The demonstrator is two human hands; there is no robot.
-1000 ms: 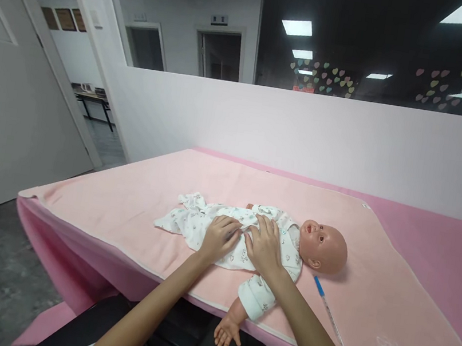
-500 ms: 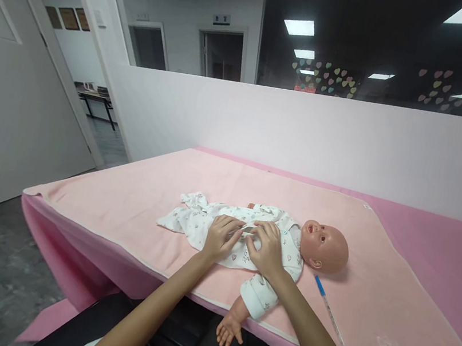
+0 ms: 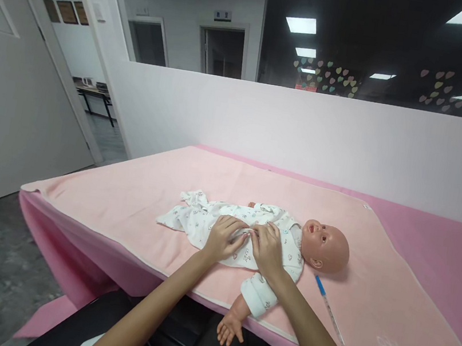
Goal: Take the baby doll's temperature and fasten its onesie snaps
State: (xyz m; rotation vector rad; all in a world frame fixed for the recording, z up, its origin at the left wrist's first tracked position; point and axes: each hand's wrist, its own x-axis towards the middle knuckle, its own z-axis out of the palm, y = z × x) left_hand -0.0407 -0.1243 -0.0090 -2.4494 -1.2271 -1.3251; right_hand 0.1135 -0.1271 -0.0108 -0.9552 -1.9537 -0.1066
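Observation:
A baby doll (image 3: 326,248) lies on its back with its head to the right, dressed in a white patterned romper (image 3: 197,223). Over the front of the romper, my left hand (image 3: 224,240) pinches the cloth between thumb and fingers. Just to its right, my right hand (image 3: 267,249) grips the same part of the romper, the fingertips of both nearly meeting. Exactly which edge or tie is between the fingers is hidden. One doll arm (image 3: 235,321) hangs over the table's near edge, beneath my right wrist.
A thermometer with a blue cap (image 3: 329,310) lies beside the doll's head. Pink cloth (image 3: 370,286) covers the table, drooping over its left edge. Behind it stands a white half wall (image 3: 306,132) with glass above. A door (image 3: 18,89) is at the left.
My hands have come closer together over the romper's front, and the white strip visible between them is now mostly covered. The doll and thermometer stay put.

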